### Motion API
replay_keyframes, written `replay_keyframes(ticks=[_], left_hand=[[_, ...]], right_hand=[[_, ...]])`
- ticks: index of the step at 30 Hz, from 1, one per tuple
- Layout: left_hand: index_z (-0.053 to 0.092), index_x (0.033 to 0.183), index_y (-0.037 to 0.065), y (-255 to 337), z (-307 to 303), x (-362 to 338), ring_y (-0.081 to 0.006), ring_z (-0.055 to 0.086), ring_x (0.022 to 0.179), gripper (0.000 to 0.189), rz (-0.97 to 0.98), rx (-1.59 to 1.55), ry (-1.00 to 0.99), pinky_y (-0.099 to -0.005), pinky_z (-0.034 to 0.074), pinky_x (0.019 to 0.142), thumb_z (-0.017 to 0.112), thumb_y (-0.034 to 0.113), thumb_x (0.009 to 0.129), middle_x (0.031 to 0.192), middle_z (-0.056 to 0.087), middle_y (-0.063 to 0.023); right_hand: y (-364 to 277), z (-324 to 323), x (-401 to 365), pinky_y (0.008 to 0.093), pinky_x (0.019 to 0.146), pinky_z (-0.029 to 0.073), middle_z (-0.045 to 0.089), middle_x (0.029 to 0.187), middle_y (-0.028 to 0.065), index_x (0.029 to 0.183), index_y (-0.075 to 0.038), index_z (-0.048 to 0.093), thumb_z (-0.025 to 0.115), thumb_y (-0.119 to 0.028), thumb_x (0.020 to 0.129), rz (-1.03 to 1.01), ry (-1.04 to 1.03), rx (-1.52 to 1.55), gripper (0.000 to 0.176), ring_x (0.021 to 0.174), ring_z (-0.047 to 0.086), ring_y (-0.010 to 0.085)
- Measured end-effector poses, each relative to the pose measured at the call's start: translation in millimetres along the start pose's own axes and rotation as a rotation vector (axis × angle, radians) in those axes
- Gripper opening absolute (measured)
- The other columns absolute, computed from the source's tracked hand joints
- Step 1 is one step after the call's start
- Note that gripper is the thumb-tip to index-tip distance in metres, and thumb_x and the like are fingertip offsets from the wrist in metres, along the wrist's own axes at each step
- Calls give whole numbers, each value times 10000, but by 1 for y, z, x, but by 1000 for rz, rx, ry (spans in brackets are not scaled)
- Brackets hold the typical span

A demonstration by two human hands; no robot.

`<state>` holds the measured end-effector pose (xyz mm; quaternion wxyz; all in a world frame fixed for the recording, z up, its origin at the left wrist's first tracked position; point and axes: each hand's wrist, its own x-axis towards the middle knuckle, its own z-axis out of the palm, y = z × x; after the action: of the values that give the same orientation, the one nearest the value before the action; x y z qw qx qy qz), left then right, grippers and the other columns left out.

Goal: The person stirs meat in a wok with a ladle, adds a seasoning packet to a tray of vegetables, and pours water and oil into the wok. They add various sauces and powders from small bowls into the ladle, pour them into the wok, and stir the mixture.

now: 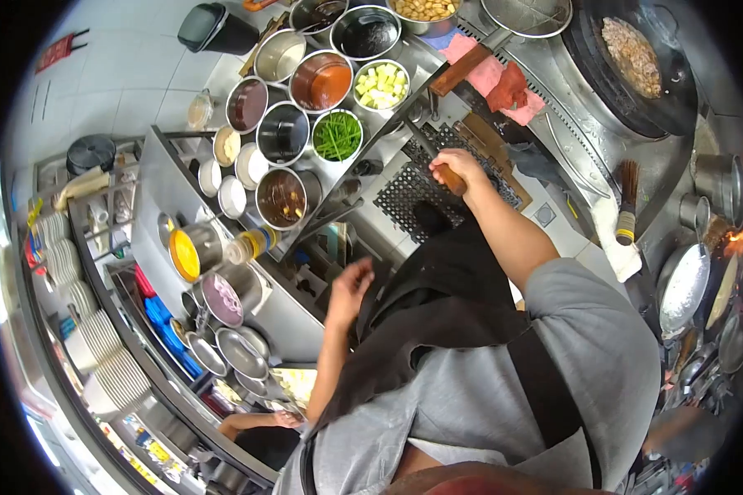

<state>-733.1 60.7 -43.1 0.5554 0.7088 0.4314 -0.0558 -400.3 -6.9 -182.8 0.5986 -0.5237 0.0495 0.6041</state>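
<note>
My right hand (pixel 461 172) is wrapped round the wooden handle (pixel 451 179) of a utensil. Its thin metal shaft (pixel 422 139) points toward the counter with the pots; its head cannot be made out. My left hand (pixel 352 289) hangs by the dark apron (pixel 446 305), fingers loosely bent and apart, with nothing visible in it. Nearest my right hand on the counter are a pot of chopped greens (pixel 337 136) and a pot of pale green cubes (pixel 381 86). A pot of brown sauce (pixel 281 199) stands farther left.
On the right, a wok (pixel 669 74) holds cooked minced food (pixel 631 56), with a strainer (pixel 528 15) and pink cloths (pixel 504 82) beside it. A bamboo brush (pixel 627 198) lies nearby. Stacked plates (pixel 115 379) line the left shelves. Another person's hand (pixel 286 419) shows at bottom left.
</note>
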Motion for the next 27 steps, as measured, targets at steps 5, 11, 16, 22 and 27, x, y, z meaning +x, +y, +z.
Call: replay_keyframes(ticks=[5, 11, 16, 22, 27], left_hand=[[615, 1071, -18, 199, -66, -38, -242, 618, 864, 276, 744, 89, -72, -316, 495, 744, 612, 103, 823, 999, 636, -151], [636, 907, 58, 297, -69, -101, -249, 659, 753, 149, 1424, 150, -34, -272, 473, 481, 629, 138, 782, 844, 647, -88], [640, 885, 93, 325, -55, -115, -201, 647, 717, 131, 1326, 385, 51, -241, 444, 459, 657, 148, 768, 832, 645, -43], [605, 804, 112, 342, -73, -143, -173, 556, 564, 166, 709, 973, -163, -261, 438, 492, 674, 255, 754, 772, 636, -10], [626, 1047, 12, 294, -37, -52, -229, 634, 811, 283, 1107, 256, 308, -308, 491, 677, 581, -47, 774, 913, 652, -127]], right_hand=[[3, -6, -72, 315, 480, 474, 603, 735, 143, 865, 48, 571, 576, -56, 758, -19, 12, 6, 149, 547, 577, 203], [4, -10, -159, 305, 473, 465, 604, 776, 147, 1254, 96, 375, 588, -27, 768, 52, 103, 12, 545, 559, 568, 196], [5, -22, -232, 290, 466, 440, 608, 829, 142, 1221, 102, 457, 585, -66, 771, 44, -3, 30, 497, 574, 558, 175], [-44, 12, -340, 233, 417, 390, 558, 907, 154, 1271, 153, 364, 553, -97, 755, -2, 291, -45, 603, 511, 500, 135], [-93, -5, -409, 246, 409, 384, 569, 860, 162, 1233, 137, 438, 569, -84, 755, -127, 254, 94, 542, 502, 497, 146]])
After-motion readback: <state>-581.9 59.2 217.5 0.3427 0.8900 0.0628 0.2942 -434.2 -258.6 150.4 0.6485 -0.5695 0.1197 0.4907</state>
